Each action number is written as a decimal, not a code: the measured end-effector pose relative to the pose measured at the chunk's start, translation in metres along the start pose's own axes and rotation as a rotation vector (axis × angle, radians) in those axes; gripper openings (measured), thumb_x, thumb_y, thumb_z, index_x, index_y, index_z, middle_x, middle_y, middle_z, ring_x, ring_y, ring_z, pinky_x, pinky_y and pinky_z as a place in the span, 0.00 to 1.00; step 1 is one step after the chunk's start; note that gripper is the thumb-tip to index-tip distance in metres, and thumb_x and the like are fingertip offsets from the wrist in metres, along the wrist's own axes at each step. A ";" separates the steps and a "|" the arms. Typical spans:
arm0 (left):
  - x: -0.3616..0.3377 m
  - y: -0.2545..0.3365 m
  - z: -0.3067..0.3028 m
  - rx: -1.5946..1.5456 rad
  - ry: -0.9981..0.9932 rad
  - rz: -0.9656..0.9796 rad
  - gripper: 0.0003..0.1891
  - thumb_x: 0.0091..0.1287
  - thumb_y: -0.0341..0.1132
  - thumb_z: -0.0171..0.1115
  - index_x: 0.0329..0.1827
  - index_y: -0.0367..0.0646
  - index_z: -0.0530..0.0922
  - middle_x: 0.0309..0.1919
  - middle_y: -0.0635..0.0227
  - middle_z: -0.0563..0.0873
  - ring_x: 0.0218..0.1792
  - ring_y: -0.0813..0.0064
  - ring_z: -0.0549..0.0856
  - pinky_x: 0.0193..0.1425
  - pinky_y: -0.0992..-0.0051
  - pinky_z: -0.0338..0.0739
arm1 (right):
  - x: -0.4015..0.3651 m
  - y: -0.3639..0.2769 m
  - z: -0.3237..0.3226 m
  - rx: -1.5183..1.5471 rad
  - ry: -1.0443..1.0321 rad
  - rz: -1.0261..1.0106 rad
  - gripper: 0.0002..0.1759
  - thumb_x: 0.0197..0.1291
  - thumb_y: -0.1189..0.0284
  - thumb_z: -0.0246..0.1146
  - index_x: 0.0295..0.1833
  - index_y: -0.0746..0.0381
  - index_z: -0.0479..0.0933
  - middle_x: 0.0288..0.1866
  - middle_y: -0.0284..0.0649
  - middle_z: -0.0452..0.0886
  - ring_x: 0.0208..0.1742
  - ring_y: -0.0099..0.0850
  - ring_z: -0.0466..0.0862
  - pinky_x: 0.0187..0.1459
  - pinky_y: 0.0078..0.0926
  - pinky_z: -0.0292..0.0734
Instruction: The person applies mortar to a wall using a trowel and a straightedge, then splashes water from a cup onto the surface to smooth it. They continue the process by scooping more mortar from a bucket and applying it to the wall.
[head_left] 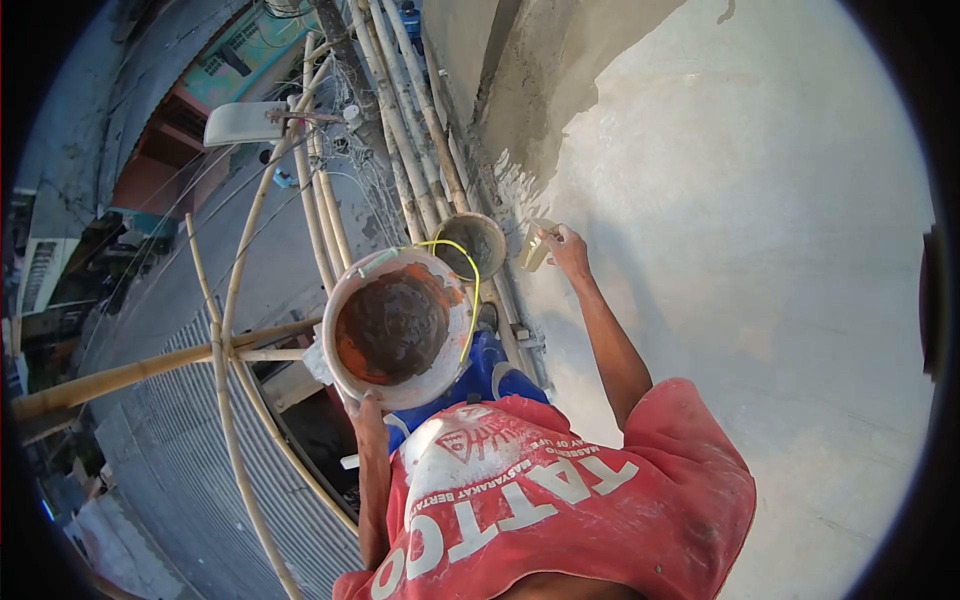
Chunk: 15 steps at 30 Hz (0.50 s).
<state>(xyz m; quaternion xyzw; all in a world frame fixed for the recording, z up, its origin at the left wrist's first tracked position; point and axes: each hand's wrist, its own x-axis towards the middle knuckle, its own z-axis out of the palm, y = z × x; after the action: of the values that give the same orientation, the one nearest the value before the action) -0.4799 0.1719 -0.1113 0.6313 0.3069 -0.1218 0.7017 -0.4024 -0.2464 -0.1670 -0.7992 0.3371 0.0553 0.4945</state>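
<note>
My left hand [368, 415] grips the lower rim of a pale bucket [465, 345] with a yellow handle. Wet grey mortar [392, 325] fills much of its orange-stained inside. Out to the right, my right hand [567, 252] is closed on a flat, mortar-smeared plastering trowel [536, 245], held close to the wall [750, 250]. Above the trowel, the wall's darker, wet-looking coat meets the pale surface along a ragged edge. A second bucket [490, 240], dark inside, stands just beyond the first and is partly covered by it.
Bamboo poles [395, 120] run alongside the wall, and a crossing pole [160, 368] juts out at left. A street lamp [240, 124] and tangled wires hang close by. Far below lie a street and a corrugated roof [190, 450]. Another person in blue [411, 22] is at the top.
</note>
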 end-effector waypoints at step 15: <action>-0.036 0.013 -0.016 -0.044 0.099 -0.063 0.20 0.51 0.22 0.47 0.51 0.35 0.67 0.35 0.62 0.74 0.27 0.74 0.78 0.25 0.76 0.79 | 0.143 0.053 -0.016 -0.187 0.332 -0.032 0.28 0.53 0.52 0.64 0.44 0.69 0.76 0.37 0.48 0.80 0.32 0.35 0.83 0.23 0.28 0.82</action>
<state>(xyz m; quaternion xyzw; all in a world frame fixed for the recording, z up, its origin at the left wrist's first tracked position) -0.5053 0.1818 -0.0799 0.6111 0.3636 -0.1059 0.6951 -0.3284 -0.3436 -0.2590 -0.8452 0.3946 -0.0540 0.3564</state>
